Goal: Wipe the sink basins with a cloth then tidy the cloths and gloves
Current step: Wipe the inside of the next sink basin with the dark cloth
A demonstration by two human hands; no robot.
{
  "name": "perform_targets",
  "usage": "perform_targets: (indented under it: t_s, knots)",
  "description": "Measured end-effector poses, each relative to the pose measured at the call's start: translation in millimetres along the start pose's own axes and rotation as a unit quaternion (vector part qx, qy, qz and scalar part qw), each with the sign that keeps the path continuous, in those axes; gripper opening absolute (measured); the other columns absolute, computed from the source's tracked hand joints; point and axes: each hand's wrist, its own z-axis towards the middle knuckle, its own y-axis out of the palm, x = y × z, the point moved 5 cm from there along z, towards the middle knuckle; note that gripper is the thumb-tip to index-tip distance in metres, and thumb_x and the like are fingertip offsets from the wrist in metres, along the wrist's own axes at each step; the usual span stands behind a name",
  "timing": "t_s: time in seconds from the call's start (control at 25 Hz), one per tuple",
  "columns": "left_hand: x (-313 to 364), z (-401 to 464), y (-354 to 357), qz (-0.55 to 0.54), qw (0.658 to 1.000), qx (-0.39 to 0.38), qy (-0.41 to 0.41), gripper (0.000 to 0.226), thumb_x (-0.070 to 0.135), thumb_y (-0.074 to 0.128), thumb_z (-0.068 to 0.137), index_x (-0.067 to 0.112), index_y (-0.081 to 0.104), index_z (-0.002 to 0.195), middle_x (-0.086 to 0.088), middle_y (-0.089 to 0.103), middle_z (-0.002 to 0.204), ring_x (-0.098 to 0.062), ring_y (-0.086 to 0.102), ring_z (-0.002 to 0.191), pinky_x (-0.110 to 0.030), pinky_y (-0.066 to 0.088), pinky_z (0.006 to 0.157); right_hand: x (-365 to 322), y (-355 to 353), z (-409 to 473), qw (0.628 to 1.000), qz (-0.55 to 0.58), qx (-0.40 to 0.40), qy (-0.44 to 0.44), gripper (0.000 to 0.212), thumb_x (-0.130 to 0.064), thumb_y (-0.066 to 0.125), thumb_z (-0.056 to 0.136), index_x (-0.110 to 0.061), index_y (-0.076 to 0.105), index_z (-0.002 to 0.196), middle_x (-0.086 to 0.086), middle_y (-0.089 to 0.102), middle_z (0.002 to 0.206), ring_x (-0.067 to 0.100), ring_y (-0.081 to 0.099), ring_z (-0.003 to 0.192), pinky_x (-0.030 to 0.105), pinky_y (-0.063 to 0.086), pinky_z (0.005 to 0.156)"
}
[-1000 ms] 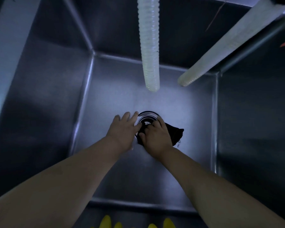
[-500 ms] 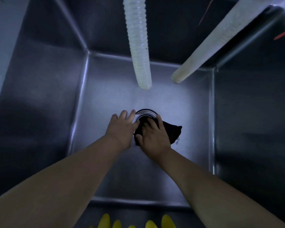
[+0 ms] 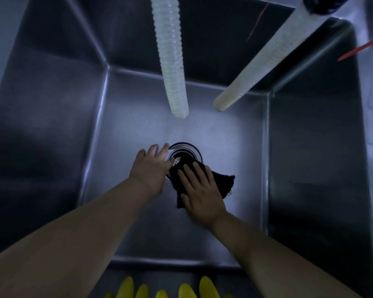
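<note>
A commercial kitchen or scullery: a deep steel sink basin (image 3: 52, 147), ribbed hoses (image 3: 172, 61) hanging in, yellow gloves (image 3: 166, 289) at the near edge.

A dark cloth (image 3: 221, 183) is being pressed flat on the steel sink (image 3: 138, 130) floor, overlapping the drain's near-right edge. Yellow glove (image 3: 207, 287) fingertips are being draped over the near rim.
</note>
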Motion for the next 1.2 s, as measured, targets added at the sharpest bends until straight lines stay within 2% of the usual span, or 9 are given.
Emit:
perform_targets:
  t_s: [0.08, 0.24, 0.4, 0.52, 0.64, 0.68, 0.8, 1.0, 1.2]
  knots:
    - [-0.2, 0.2, 0.4, -0.015, 1.0, -0.009, -0.005, 0.079, 0.031, 0.066, 0.077, 0.03, 0.024, 0.145, -0.006, -0.002, 0.158, -0.031, 0.01, 0.141, -0.045, 0.021, 0.111, 10.5, 5.7, -21.5, 1.0, -0.007, 0.002, -0.003, 0.067, -0.037, 0.048, 0.086, -0.014, 0.031, 0.146, 0.011, 0.029, 0.153, 0.035, 0.022, 0.142, 0.055, 0.014, 0.116]
    - [-0.9, -0.5, 3.5, -0.049, 0.999, -0.019, -0.011, 0.096, 0.025, 0.072, 0.077, 0.03, 0.008, 0.148, -0.005, -0.007, 0.159, -0.032, 0.002, 0.144, -0.048, 0.013, 0.116, 45.6, 5.0, -20.1, 0.998, -0.036, 0.025, 0.054, 0.068, -0.043, 0.041, 0.085, -0.014, 0.03, 0.146, 0.016, 0.026, 0.153, 0.041, 0.02, 0.141, 0.055, 0.013, 0.112]
    - [-5.2, -2.4, 11.0, -0.073, 0.997, -0.013, -0.02, 0.104, 0.033, 0.07, 0.079, 0.027, -0.007, 0.149, -0.005, -0.014, 0.158, -0.028, -0.004, 0.146, -0.045, 0.005, 0.117, 84.6, -8.7, 39.3, 0.986, -0.028, 0.051, 0.155, 0.068, -0.041, 0.038, 0.085, -0.013, 0.032, 0.146, 0.018, 0.029, 0.152, 0.04, 0.023, 0.14, 0.056, 0.014, 0.114]
    - [-15.7, -12.6, 10.9, -0.076, 0.996, 0.027, -0.045, 0.112, 0.048, 0.069, 0.075, 0.025, -0.011, 0.149, -0.007, -0.011, 0.158, -0.029, -0.001, 0.145, -0.049, 0.008, 0.116, 103.2, -24.5, 96.6, 0.976, 0.008, 0.098, 0.196, 0.065, -0.037, 0.043, 0.087, -0.014, 0.031, 0.146, 0.021, 0.032, 0.15, 0.043, 0.025, 0.138, 0.061, 0.017, 0.112]
    - [-40.0, -28.2, 21.5, -0.078, 0.992, 0.031, -0.095, 0.11, 0.055, 0.068, 0.072, 0.028, -0.005, 0.149, -0.006, -0.008, 0.158, -0.031, 0.002, 0.144, -0.054, 0.014, 0.113, 96.5, -27.1, 160.2, 0.975, 0.028, 0.066, 0.208, 0.065, -0.04, 0.04, 0.094, -0.02, 0.015, 0.151, 0.016, 0.011, 0.158, 0.039, 0.006, 0.144, 0.058, 0.006, 0.115]
    - [-47.9, -32.1, 26.8, -0.089, 0.99, 0.016, -0.112, 0.11, 0.055, 0.069, 0.072, 0.028, -0.005, 0.149, -0.007, -0.01, 0.158, -0.03, 0.0, 0.145, -0.056, 0.014, 0.111, 86.2, -25.6, 178.7, 0.977, 0.005, 0.058, 0.203, 0.065, -0.04, 0.038, 0.095, -0.021, 0.011, 0.151, 0.016, 0.007, 0.158, 0.039, 0.002, 0.144, 0.056, 0.001, 0.116]
    - [-55.2, -32.6, 36.1, -0.119, 0.984, -0.034, -0.126, 0.112, 0.05, 0.07, 0.073, 0.027, -0.009, 0.148, -0.009, -0.016, 0.157, -0.029, -0.009, 0.145, -0.062, 0.012, 0.11, 34.4, -31.5, 219.3, 0.985, 0.001, 0.09, 0.149, 0.064, -0.04, 0.039, 0.094, -0.018, 0.02, 0.15, 0.017, 0.014, 0.157, 0.038, 0.008, 0.143, 0.042, -0.015, 0.113]
    - [-51.6, -23.8, 38.5, -0.116, 0.982, -0.07, -0.131, 0.112, 0.046, 0.07, 0.076, 0.025, -0.013, 0.148, -0.012, -0.021, 0.156, -0.032, -0.013, 0.144, -0.067, 0.009, 0.107, -48.8, -33.7, 290.3, 0.999, -0.049, 0.022, -0.008, 0.063, -0.051, 0.022, 0.093, -0.031, 0.005, 0.15, 0.006, 0.002, 0.16, 0.031, -0.006, 0.146, 0.05, -0.007, 0.115]
    - [-50.0, -22.4, 35.5, -0.101, 0.982, -0.091, -0.135, 0.109, 0.042, 0.068, 0.078, 0.023, -0.013, 0.148, -0.015, -0.019, 0.156, -0.033, -0.011, 0.144, -0.067, 0.013, 0.107, -38.1, -38.7, 305.3, 0.993, -0.068, 0.009, -0.091, 0.066, -0.056, 0.024, 0.091, -0.031, 0.009, 0.15, -0.001, 0.009, 0.16, 0.023, 0.002, 0.147, 0.042, 0.001, 0.116]
